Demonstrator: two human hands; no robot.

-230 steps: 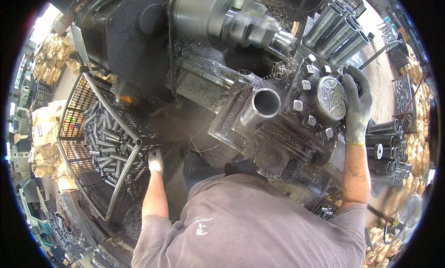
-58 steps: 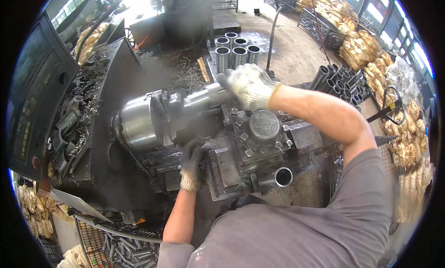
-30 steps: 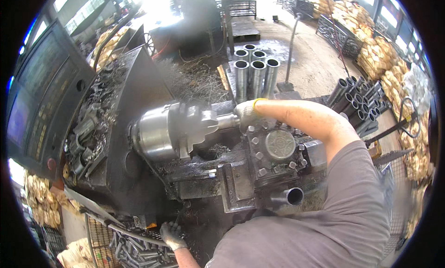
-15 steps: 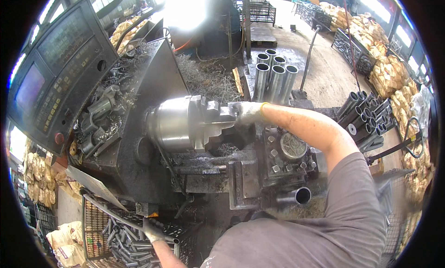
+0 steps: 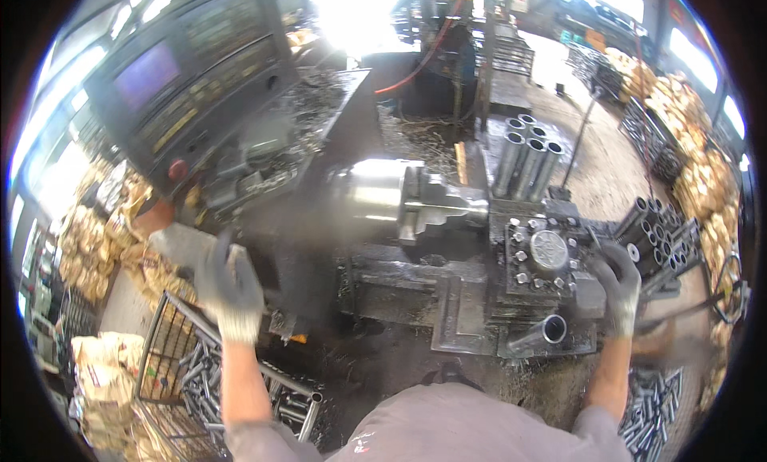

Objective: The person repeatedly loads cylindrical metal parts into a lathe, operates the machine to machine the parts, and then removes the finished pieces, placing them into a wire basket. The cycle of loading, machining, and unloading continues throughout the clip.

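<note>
My left hand (image 5: 230,290), in a grey-coated glove with a pale cuff, is raised with its fingers stretched upward, holding nothing, beside a flat metal plate (image 5: 182,245) below the control panel. Smeared by motion, its outline is soft. My right hand (image 5: 619,282), gloved alike, is at the right side of the tool post (image 5: 550,250), fingers apart and slightly bent near a thin rod (image 5: 594,237); whether they touch it I cannot tell. Between the hands is the lathe chuck (image 5: 379,194) with stepped jaws (image 5: 439,206). A short steel tube (image 5: 537,334) lies below the tool post.
A control panel (image 5: 200,71) leans over the left side. Several steel tubes (image 5: 527,154) stand upright behind the tool post, and more are stacked (image 5: 659,238) at right. A wire basket (image 5: 152,346) of cut tubes stands lower left; other cut pieces (image 5: 649,406) lie lower right.
My right hand has left the chuck jaws and moved right to the tool post. My left hand has risen from the basket toward the panel. The whole view has shifted.
</note>
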